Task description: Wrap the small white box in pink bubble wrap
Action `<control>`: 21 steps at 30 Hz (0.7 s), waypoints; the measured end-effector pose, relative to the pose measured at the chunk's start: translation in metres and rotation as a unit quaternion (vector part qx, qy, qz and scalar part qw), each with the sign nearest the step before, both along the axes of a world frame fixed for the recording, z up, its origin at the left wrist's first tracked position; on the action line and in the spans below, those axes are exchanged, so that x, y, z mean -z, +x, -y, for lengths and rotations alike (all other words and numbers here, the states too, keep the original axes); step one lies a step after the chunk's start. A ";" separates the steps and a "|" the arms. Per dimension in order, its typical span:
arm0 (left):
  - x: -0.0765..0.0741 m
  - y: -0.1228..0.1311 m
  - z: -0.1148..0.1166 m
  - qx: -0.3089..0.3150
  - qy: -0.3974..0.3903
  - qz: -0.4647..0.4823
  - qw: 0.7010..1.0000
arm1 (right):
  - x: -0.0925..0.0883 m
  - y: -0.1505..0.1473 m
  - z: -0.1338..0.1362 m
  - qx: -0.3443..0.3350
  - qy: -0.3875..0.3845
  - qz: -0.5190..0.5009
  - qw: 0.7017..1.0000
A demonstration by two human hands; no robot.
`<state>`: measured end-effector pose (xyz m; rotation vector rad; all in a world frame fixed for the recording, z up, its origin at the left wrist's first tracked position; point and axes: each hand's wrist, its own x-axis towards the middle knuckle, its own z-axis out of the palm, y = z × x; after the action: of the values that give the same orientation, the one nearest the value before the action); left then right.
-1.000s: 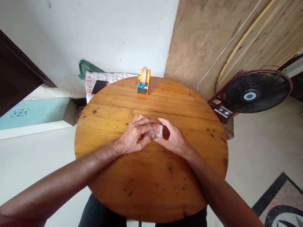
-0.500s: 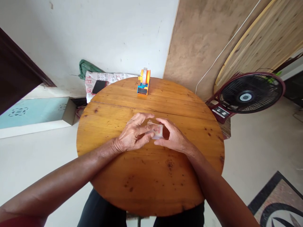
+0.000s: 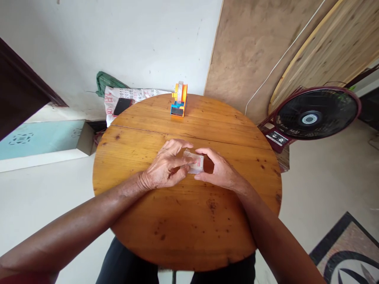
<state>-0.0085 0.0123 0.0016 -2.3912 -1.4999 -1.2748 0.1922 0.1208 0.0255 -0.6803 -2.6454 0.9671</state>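
Note:
A small boxy packet (image 3: 194,167) in clear wrapping, pale with red print on top, lies near the middle of the round wooden table (image 3: 189,232). My left hand (image 3: 168,163) comes over it from the left. Its index finger is stretched out and rests on the packet's top, the thumb is by the near left corner, and the other fingers are spread above the far side. My right hand (image 3: 219,169) curves around the right end, thumb at the near corner and fingertips at the far edge, steadying the packet. The palm stays away from it.
An orange and blue tape dispenser (image 3: 179,100) stands at the table's far edge. Behind the far left edge, a dark phone (image 3: 122,106) lies on a printed white sack (image 3: 111,96). A dark red fan (image 3: 310,118) stands beyond the right edge. A white wall rises behind.
My left thumb has drawn back slightly to the left, and the index finger lies flatter across the packet. The right hand stays around the packet's right end. The view has shifted slightly.

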 end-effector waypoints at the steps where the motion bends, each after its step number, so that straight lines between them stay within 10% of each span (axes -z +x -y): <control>1: 0.000 0.000 0.000 0.004 0.000 -0.007 1.000 | 0.000 0.000 0.000 0.001 0.004 0.001 1.000; 14: -0.003 -0.002 -0.003 -0.039 -0.084 0.158 0.983 | 0.006 -0.001 0.000 0.006 0.046 -0.017 0.999; 21: 0.005 0.002 -0.008 0.037 -0.105 0.129 0.985 | 0.007 -0.001 0.002 0.017 0.060 -0.015 0.998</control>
<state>-0.0070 0.0202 -0.0032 -2.5102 -1.7048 -1.5698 0.1917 0.1187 0.0189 -0.6752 -2.6316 0.7949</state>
